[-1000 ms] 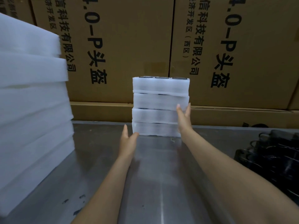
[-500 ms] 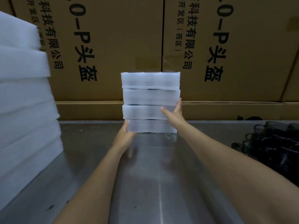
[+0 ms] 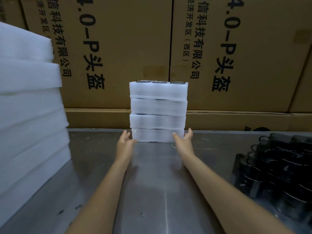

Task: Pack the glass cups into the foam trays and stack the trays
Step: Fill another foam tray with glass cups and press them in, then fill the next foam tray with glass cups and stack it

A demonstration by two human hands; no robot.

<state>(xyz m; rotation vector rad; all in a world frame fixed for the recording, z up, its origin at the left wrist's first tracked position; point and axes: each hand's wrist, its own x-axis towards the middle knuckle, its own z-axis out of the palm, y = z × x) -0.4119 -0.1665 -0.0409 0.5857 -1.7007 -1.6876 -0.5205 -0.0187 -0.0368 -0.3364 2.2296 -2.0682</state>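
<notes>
the stack of four foam trays (image 3: pixel 158 114), judged soft-walled but heavy and fragile with glass, was flanked at its base between the released fingers of the left hand (image 3: pixel 125 144) and right hand (image 3: pixel 184 140), where it was best gripped.

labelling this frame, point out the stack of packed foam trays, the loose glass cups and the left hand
stack of packed foam trays (image 3: pixel 158 107), head view, front wall
glass cups (image 3: pixel 276 168), head view, dark cluster
left hand (image 3: pixel 125 144), head view, back
</notes>
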